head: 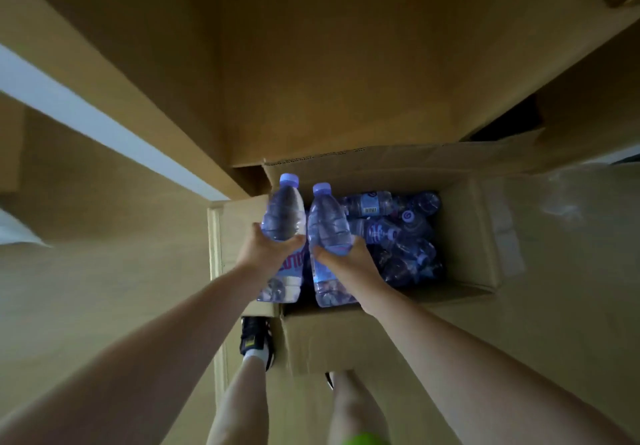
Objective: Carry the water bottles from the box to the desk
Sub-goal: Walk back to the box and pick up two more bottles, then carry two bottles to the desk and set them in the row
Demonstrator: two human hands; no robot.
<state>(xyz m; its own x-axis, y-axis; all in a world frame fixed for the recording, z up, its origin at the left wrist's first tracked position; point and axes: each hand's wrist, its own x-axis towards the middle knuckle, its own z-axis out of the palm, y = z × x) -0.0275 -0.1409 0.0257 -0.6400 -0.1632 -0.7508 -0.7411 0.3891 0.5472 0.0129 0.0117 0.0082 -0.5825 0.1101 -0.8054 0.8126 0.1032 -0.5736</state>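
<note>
A tall stack of cardboard cartons (pixel 329 64) fills the view from nine to three o'clock. Below it, at centre, an open cardboard box (pixel 460 237) sits on the floor, its right half full of loose water bottles (pixel 398 233). At its ten o'clock corner the left hand (pixel 266 254) grasps one bottle (pixel 282 216) around the middle, and the right hand (pixel 349 261) grasps a second bottle (pixel 327 226) just beside it. Both bottles appear clear of the pile. The desk is out of view. The thin plastic could slip if either grip loosens, and the box flap near the person's feet could catch a step.
</note>
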